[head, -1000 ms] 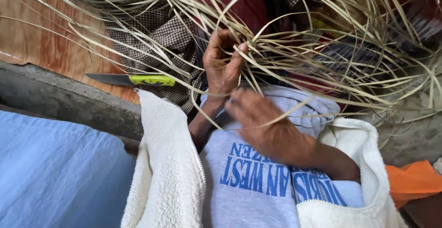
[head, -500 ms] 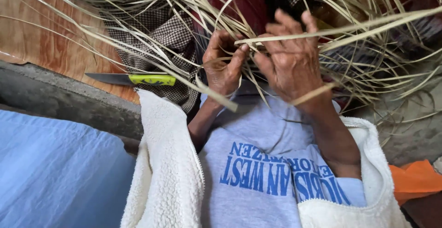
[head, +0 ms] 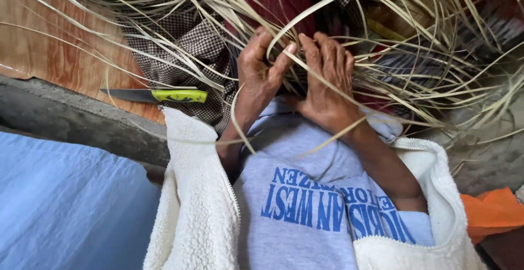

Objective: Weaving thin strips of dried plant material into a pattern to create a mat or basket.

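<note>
Your left hand [head: 259, 73] and right hand [head: 326, 82], at frame centre, pinch their fingers onto dry straw strips [head: 382, 57] fanning across the upper frame. The strips look light, springy and brittle; grip near their crossing. A green-handled knife [head: 158, 95] lies left.

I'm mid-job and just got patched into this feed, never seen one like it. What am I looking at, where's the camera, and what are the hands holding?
There is one view only, from a camera worn on the person's head, looking down past a grey printed shirt and a white fleece jacket. No machine is here, just two bare hands. The left hand and the right hand are raised side by side, both curled around long pale dried leaf strips that fan out over the whole upper part of the picture. To the left, a knife with a yellow-green handle lies untouched on a wooden surface, beside a checked cloth. An orange thing shows at the lower right edge.
</note>
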